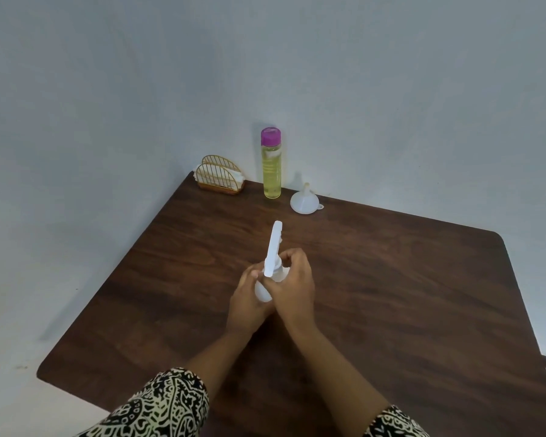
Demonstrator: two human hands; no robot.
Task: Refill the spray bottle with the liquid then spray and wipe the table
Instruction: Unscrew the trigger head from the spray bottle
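Both grips are on the bottle here. The left grip is a bare hand wrapped round the body of the small white translucent plastic spray bottle. The right grip has its fingers curled round the neck just under the white trigger head — so each one is clamped on that bottle. It's upright near the middle of the dark brown wood-grain counter, nozzle pointing away from the person. I can't tell if the base is touching down. The hands cover most of the body, so no idea how much is in it.

Further back, along the far edge by the wall, there's a tall clear plastic bottle with a purple cap. The cap is on and the yellow-green liquid comes nearly up to its shoulder. Just right of it, not touching, a white plastic funnel sits mouth-down with the spout up. At the left corner is a gold wire napkin holder with white napkins in it.

The counter has rounded corners and a streaky matte grain. The wall is plain pale grey-blue. Sleeves — black-and-cream swirly print.
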